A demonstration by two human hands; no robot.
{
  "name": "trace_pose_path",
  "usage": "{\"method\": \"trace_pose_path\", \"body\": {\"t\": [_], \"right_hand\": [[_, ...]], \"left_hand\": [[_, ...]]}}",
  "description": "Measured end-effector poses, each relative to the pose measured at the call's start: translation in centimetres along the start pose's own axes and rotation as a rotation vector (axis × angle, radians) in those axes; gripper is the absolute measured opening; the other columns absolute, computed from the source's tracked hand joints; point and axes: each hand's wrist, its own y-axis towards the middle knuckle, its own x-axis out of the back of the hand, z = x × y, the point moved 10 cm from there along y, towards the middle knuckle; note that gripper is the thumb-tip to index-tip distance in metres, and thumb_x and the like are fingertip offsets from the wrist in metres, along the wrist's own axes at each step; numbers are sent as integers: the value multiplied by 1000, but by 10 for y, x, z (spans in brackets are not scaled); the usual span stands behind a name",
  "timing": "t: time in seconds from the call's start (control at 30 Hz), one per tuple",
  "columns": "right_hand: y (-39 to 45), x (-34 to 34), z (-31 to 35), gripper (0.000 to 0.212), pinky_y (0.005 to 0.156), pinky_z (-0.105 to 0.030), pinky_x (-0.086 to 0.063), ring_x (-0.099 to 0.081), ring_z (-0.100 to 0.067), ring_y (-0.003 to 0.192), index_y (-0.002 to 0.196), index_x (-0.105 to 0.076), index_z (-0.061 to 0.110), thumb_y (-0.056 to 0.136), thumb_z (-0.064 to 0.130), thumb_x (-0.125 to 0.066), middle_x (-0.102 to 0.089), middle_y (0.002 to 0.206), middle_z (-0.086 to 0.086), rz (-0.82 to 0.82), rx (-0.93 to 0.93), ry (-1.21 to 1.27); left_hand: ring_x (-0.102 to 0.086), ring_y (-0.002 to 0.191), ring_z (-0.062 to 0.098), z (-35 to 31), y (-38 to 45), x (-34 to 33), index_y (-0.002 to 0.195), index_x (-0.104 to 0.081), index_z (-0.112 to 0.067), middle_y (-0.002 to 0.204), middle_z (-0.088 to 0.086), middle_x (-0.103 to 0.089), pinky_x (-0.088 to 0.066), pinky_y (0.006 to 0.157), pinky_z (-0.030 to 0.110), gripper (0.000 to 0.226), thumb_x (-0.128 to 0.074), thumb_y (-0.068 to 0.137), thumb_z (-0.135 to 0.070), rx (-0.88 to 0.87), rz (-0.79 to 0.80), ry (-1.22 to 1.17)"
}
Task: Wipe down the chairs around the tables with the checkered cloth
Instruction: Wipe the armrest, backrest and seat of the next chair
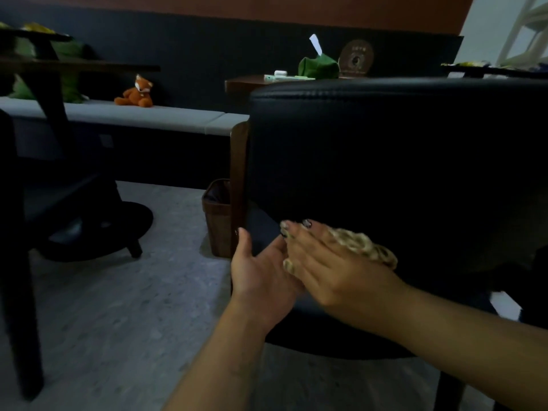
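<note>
right hand (320, 262) presses checkered cloth (364, 247) flat-fingered on chair (385, 149); left hand (261, 271) open.

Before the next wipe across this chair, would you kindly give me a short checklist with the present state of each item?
1. Checkered cloth under the right hand: ok, fingers lie flat on it.
2. Cloth against the black chair: ok, low on the backrest near the seat.
3. Left hand free: ok, open palm up beside the cloth, holding nothing.
4. Wooden chair frame wiped: cannot tell.
5. Wastebasket out of the way: ok, on the floor beyond the frame.
6. Seat clean: cannot tell, too dark.
</note>
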Motion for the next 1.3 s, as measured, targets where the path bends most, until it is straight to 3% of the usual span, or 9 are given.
{"method": "trace_pose_path", "body": {"t": [0.13, 0.27, 0.43, 0.63, 0.83, 1.0, 1.1, 1.2, 1.3], "right_hand": [[-14, 8, -2, 35, 106, -39, -42, -53, -25, 126, 119, -67, 7, 95, 16, -44, -61, 129, -11, -142, -278, 694], [-49, -30, -7, 24, 88, -6, -41, -55, 3, 113, 116, -63, 32, 97, 31, -48, -58, 124, 18, -234, -944, 1491], [-65, -77, 47, 23, 68, -14, -52, -70, -7, 88, 96, -73, 34, 81, 49, -62, -73, 96, 8, -269, -1479, 2112], [-106, -104, 71, 16, 68, -20, -55, -69, -5, 89, 93, -69, 39, 77, 41, -69, -73, 95, 12, -178, -1799, 2006], [-87, -107, 112, 60, 71, -25, -54, -70, -9, 92, 106, -66, 27, 51, 41, -83, -73, 100, 9, 261, -1567, 2438], [-78, -110, 105, 49, 68, -24, -56, -71, -14, 92, 108, -63, 25, 62, 35, -78, -74, 101, 2, 31, -1558, 2577], [-82, -106, 82, 30, 71, -17, -53, -68, -6, 90, 98, -57, 29, 80, 12, -73, -72, 98, 4, -115, -1529, 2148], [-68, -69, 52, 14, 80, -11, -45, -59, -3, 95, 91, -59, 23, 82, 17, -69, -60, 98, 12, -343, -1182, 1690], [-53, -56, 68, 29, 81, -12, -45, -60, -8, 101, 100, -65, 18, 78, 36, -73, -59, 105, 11, -323, -944, 1903]], "left_hand": [[-56, 123, 34, -4, -6, 13, 126, -62, -5, 132, 19, -59, -44, 104, 46, 91, -26, 83, -77, -3, -27, 38], [-54, 124, 35, -4, -27, 40, 136, -53, -15, 130, 14, -61, -34, 110, 54, 70, -35, 85, -59, -50, -60, 290], [-60, 118, 25, 2, -47, 54, 126, -61, -21, 126, 7, -65, -51, 98, 39, 47, -53, 88, -47, -69, -73, 666], [-70, 96, 10, 5, -69, 57, 103, -71, -22, 102, -3, -75, -53, 72, 15, 35, -71, 68, -25, -146, -176, 833], [-72, 88, 13, -8, -89, 58, 99, -71, -12, 93, 2, -76, -55, 67, 17, 31, -65, 72, -25, -260, -389, 779], [-72, 85, 10, -19, -106, 66, 98, -72, -18, 91, -3, -76, -55, 63, 16, 29, -65, 75, -34, -276, -562, 736], [-73, 87, 13, -17, -108, 76, 103, -70, -20, 94, -2, -76, -56, 68, 27, 24, -61, 86, -33, -213, -632, 696], [-73, 87, 18, -13, -101, 85, 108, -68, -15, 94, 3, -76, -57, 67, 33, 22, -54, 96, -27, -178, -700, 591], [-73, 87, 22, -11, -99, 93, 113, -64, -12, 97, 9, -75, -59, 61, 34, 23, -52, 97, -24, -184, -739, 420]]}}
